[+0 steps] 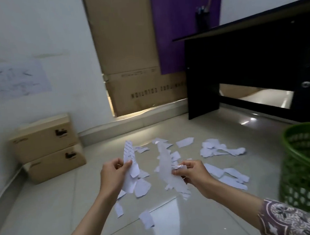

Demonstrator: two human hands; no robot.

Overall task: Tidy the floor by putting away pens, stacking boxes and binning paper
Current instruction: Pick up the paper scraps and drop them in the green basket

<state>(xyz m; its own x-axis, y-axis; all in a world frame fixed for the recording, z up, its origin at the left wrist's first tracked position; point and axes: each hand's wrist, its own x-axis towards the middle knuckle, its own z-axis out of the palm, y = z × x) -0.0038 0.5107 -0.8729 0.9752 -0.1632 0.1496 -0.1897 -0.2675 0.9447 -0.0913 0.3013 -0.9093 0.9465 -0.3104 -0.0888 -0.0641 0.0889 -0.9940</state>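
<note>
two tan cardboard boxes (48,148) stacked against the left wall, upper one set slightly back. torn white paper scraps (221,148) scattered over the tiled floor. two long lined strips (129,168) held up above them. green lattice bin (308,169) upright at right.

Two stacked boxes (47,148). One green basket (308,169). One black desk (254,67). One pen holder (202,21). Two hands, left hand (114,174) and right hand (190,174), each holding one paper strip. Floor scraps (220,147): numerous, exact count unclear.
</note>
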